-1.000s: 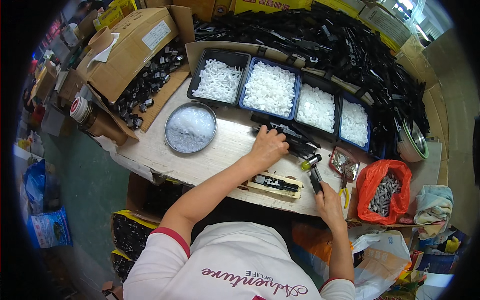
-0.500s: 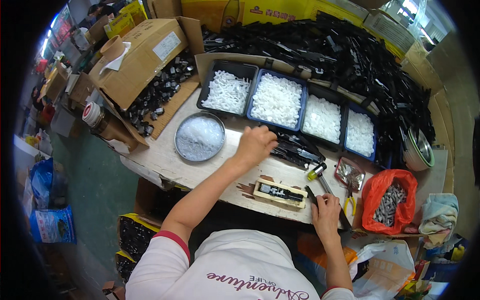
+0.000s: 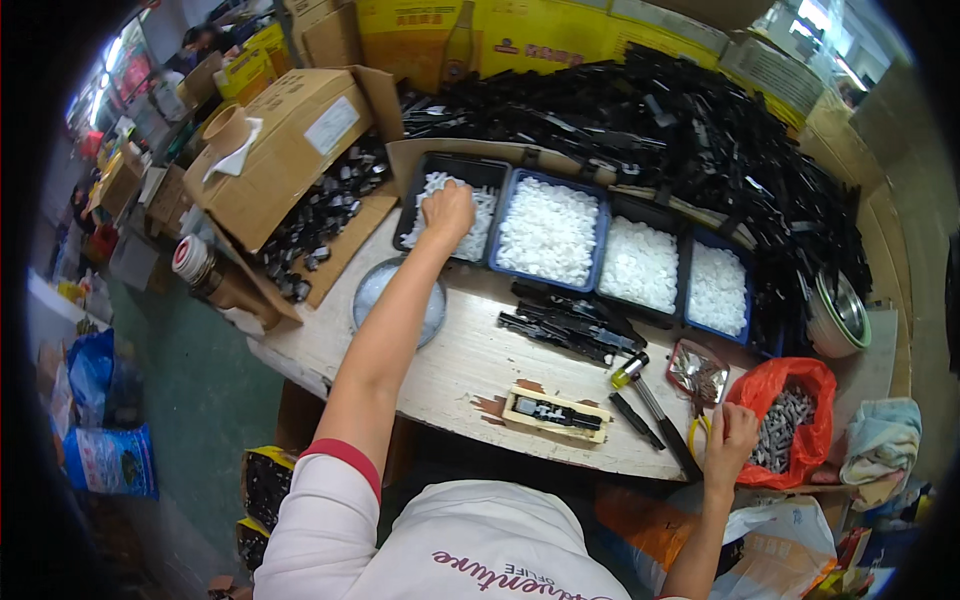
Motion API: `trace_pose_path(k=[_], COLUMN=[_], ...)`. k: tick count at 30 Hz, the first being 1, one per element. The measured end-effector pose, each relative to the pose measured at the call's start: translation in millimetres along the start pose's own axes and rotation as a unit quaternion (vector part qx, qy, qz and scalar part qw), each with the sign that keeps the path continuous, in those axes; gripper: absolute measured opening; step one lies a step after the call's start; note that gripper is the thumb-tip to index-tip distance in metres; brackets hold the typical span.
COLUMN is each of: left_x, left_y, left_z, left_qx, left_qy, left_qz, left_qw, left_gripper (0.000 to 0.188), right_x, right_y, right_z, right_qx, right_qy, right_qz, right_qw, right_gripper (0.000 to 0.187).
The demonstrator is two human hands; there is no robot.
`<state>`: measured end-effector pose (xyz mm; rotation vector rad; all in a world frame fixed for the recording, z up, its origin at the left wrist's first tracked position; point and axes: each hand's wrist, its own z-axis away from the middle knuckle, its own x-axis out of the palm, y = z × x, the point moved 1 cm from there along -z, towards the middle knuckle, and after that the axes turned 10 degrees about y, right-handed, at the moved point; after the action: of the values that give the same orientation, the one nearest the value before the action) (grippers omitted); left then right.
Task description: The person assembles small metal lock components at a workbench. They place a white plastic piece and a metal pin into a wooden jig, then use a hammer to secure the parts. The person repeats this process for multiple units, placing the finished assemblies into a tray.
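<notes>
My left hand (image 3: 448, 214) is over the leftmost black bin (image 3: 408, 222), its fingers bent down among long white plastic pieces (image 3: 478, 222). What lies between those fingertips is hidden. Beside the red plastic bag (image 3: 822, 385) of small grey parts (image 3: 785, 420), my right hand (image 3: 733, 442) is closed with curled fingers. Whether it pinches something is too small to see. A cream-coloured fixture (image 3: 515, 412) near the table's front edge cradles a black part with a metal piece (image 3: 560, 412). To its right lie a slim black part (image 3: 636, 420) and a hammer (image 3: 655, 405) with a yellow-and-black head.
Three more bins of white pieces (image 3: 548, 230) stand in the row. Black parts (image 3: 570, 325) lie in front of them, and a large black heap (image 3: 660, 110) rises behind. A round metal bowl (image 3: 435, 318) sits under my left forearm. Yellow-handled pliers (image 3: 697, 430) are beside my right hand.
My left hand has gone from above the loose black parts to the leftmost bin. My right hand has let go of the slim black part and shifted right to the red bag.
</notes>
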<state>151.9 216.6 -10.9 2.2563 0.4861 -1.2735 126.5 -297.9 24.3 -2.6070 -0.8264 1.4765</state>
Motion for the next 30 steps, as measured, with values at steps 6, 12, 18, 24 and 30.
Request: trace_pose_path(k=[6, 12, 18, 24, 30], left_x=[7, -19, -50, -102, -131], left_y=[-19, -22, -13, -10, -52], left_z=[-8, -13, 7, 72, 144], left_qx=[0.067, 0.012, -0.136, -0.164, -0.231], left_qy=[0.017, -0.004, -0.045, -0.024, 0.069], left_qz=[0.057, 0.154, 0.570, 0.663, 0.569], left_qw=[0.996, 0.988, 0.809, 0.730, 0.786], left_gripper=[0.020, 0.018, 0.021, 0.017, 0.013], right_x=[-37, -41, 2, 35, 5], right_y=[57, 114, 125, 187, 222], right_z=[-19, -24, -50, -61, -80], right_qx=[0.057, 0.156, 0.115, 0.020, 0.199], right_qy=[0.082, 0.071, 0.042, 0.107, 0.189], right_qz=[0.027, 0.029, 0.159, 0.126, -0.277], right_qw=[0.995, 0.985, 0.980, 0.986, 0.921], right_gripper=[0.011, 0.010, 0.027, 0.021, 0.022])
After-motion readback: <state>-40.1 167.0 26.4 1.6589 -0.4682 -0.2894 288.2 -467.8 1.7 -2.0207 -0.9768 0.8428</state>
